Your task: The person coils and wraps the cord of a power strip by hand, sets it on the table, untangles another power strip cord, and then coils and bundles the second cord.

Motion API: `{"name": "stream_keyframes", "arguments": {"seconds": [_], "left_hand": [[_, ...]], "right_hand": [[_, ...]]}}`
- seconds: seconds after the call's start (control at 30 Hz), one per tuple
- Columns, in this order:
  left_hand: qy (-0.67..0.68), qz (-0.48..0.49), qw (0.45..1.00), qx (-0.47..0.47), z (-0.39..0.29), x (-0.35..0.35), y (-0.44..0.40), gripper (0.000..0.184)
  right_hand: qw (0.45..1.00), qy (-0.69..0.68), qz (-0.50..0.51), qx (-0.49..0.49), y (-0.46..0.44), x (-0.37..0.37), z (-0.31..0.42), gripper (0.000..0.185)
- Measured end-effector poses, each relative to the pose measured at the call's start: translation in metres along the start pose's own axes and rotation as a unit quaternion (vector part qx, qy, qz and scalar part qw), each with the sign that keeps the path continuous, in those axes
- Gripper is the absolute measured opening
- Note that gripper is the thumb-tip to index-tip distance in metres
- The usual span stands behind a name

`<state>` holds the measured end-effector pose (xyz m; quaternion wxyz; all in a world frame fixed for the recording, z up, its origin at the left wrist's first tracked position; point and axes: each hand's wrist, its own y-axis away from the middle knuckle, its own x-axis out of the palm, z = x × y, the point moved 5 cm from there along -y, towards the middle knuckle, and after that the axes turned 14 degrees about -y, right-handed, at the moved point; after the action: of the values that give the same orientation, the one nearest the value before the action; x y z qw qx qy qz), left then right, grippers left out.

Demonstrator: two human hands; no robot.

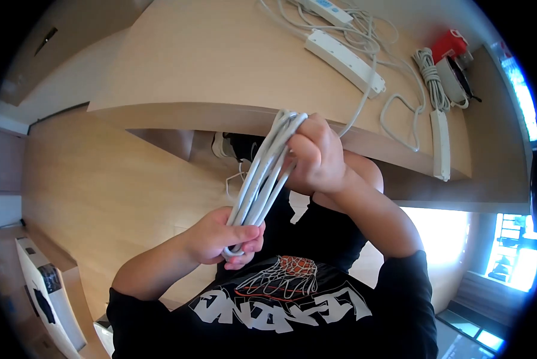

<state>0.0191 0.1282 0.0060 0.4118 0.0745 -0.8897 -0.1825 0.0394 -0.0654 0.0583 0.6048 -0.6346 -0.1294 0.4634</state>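
A white cable (261, 173), looped into a long flat bundle, stretches between my two hands in front of my lap. My left hand (223, 236) grips its lower end, thumb across the loops. At the upper end, by the desk's front edge, the fingers of my right hand (317, 154) are closed around the loops. On the desk lies a white power strip (343, 61) with a loose cord running down past my right hand. To the right, another white power strip (440, 146) sits near the edge, below a tied cord bundle (433, 81).
The wooden desk (203, 60) spans the top of the view. Another power strip (325, 11) lies among tangled cords at the back. A red object (449, 45) and a round white item (454, 81) stand by the side panel. A white box (50, 293) is at lower left.
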Motion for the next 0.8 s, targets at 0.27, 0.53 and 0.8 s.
{"name": "stream_keyframes", "arguments": {"seconds": [0.27,0.53,0.8], "left_hand": [[0.006,-0.029,0.999,-0.017,0.001,-0.015,0.010,0.020],[-0.002,0.001,1.000,0.017,0.006,-0.020,0.025,0.020],[-0.030,-0.019,0.999,-0.024,0.026,-0.017,0.041,0.024]], "right_hand": [[0.995,0.038,0.073,-0.049,-0.030,0.015,-0.008,0.050],[0.959,-0.045,0.263,-0.098,-0.031,0.044,-0.003,0.021],[0.942,-0.071,0.322,-0.058,-0.028,0.048,0.019,0.016]]}}
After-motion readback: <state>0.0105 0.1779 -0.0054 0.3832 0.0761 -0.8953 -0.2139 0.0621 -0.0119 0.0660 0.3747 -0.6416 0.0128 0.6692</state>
